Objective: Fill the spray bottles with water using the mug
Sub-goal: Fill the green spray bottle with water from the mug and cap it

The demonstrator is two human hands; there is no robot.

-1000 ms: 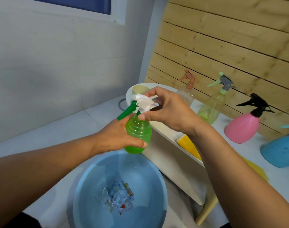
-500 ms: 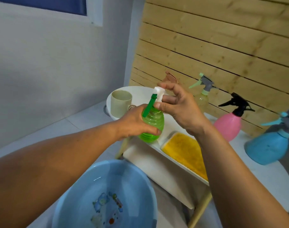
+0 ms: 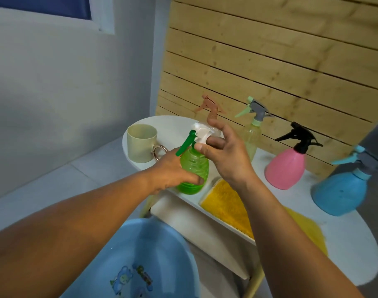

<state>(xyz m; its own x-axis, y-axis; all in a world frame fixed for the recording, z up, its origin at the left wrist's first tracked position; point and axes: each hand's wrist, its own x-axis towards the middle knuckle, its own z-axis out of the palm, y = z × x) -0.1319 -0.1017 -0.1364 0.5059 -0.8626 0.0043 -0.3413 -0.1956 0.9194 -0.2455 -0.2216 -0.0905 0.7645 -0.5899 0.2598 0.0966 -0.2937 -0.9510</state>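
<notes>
A green spray bottle (image 3: 193, 168) with a white head and green trigger stands on the white table (image 3: 175, 125) near its front edge. My left hand (image 3: 171, 171) grips its body from the left. My right hand (image 3: 229, 155) pinches the white spray head between thumb and fingers, index finger raised. A beige mug (image 3: 142, 143) stands upright just left of the bottle. Below the table edge sits a light blue basin (image 3: 145, 254).
Behind stand a clear bottle with a brown head (image 3: 209, 104), a pale green bottle (image 3: 251, 134), a pink bottle (image 3: 284, 168) and a blue bottle (image 3: 340, 190). A yellow cloth (image 3: 226, 203) lies in a tray at the table front. A wooden slat panel (image 3: 269, 61) backs the table.
Both hands have carried the green bottle from above the basin over to the table and lowered it beside the mug. My right hand stays on the spray head.
</notes>
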